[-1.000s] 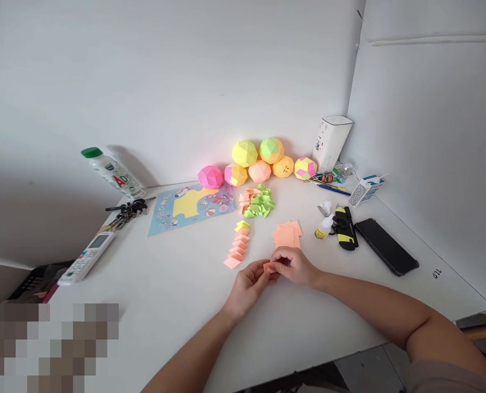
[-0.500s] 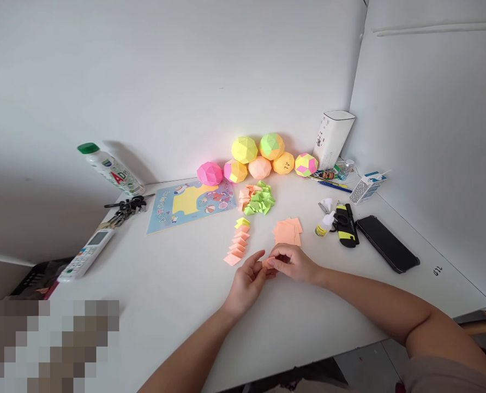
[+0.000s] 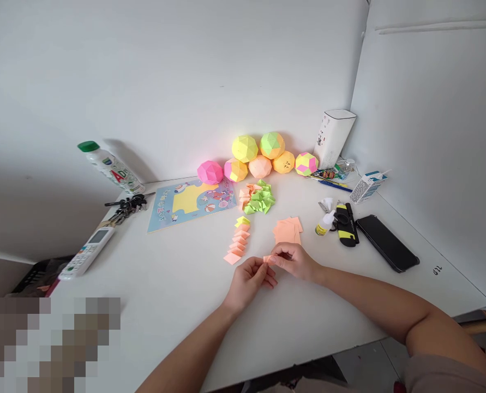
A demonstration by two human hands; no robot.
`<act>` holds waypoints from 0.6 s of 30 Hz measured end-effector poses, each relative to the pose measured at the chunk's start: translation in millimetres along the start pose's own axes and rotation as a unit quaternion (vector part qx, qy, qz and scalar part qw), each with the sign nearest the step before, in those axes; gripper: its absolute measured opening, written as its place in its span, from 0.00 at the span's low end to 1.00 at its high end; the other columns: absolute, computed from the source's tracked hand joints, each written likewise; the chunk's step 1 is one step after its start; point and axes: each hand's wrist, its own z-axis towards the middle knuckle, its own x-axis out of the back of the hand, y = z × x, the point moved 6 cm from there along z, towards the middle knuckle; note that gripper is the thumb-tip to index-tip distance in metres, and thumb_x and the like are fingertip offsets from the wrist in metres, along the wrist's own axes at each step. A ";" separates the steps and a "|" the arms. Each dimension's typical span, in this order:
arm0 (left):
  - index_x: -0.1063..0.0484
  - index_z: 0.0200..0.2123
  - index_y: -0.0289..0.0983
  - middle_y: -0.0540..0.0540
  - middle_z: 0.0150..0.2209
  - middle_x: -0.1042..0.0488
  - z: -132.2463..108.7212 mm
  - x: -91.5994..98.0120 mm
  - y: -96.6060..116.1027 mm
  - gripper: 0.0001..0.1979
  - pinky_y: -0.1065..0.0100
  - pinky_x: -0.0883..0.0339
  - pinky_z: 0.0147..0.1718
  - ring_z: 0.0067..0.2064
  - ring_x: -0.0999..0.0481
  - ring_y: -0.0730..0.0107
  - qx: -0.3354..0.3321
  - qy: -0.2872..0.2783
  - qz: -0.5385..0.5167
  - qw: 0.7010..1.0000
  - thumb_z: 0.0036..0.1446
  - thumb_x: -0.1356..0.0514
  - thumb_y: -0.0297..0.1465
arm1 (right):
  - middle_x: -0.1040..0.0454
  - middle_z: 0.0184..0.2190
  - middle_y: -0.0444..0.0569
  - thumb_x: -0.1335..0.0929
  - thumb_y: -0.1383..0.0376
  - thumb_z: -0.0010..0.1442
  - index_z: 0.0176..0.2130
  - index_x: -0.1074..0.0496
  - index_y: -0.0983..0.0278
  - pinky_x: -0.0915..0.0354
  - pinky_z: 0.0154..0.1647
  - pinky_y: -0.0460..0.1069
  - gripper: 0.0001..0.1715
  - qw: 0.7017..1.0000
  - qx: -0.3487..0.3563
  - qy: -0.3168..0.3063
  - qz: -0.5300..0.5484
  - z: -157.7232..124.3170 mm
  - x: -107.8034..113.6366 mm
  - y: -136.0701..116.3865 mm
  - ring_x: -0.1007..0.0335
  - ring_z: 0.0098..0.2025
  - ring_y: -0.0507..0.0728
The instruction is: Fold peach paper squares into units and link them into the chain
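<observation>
A small peach paper piece is pinched between both hands over the white table. My left hand grips its left side between thumb and fingers, and my right hand holds its right side. Just beyond my right hand lies a stack of flat peach sheets. To the upper left of my hands runs a row of folded peach pieces, with yellow ones at its far end. Farther back, green folded pieces are heaped against some peach ones.
Paper balls line the back wall. At left are a blue card, bottle, keys and remote. At right are a glue bottle, cutter, phone, small carton and tall white container.
The fingers of my left hand have shifted on the peach piece, with the thumb now over it and the lower fingers spread more. My right hand keeps nearly the same place.
</observation>
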 end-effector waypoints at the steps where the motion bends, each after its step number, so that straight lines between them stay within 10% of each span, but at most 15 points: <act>1: 0.32 0.31 0.33 0.46 0.28 0.26 0.1 0.0 -0.2 0.14 0.65 0.28 0.28 0.27 0.24 0.69 -0.004 0.001 0.001 1.000 0.56 0.43 0.40 | 0.32 0.27 0.45 0.34 0.59 0.58 0.29 0.30 0.67 0.41 0.27 0.45 0.13 1.000 0.001 -0.001 0.003 -0.2 -0.3 -0.4 0.40 0.26 0.49; 18: 0.33 0.31 0.35 0.50 0.23 0.30 -2.1 2.9 2.1 0.11 0.72 0.37 0.23 0.23 0.31 0.75 -0.081 0.022 0.112 0.990 0.58 0.45 0.38 | 0.33 0.27 0.45 0.35 0.70 0.53 0.28 0.32 0.67 0.42 0.24 0.43 0.03 0.999 0.012 -0.040 -0.020 -1.9 -7.2 -5.6 0.38 0.25 0.48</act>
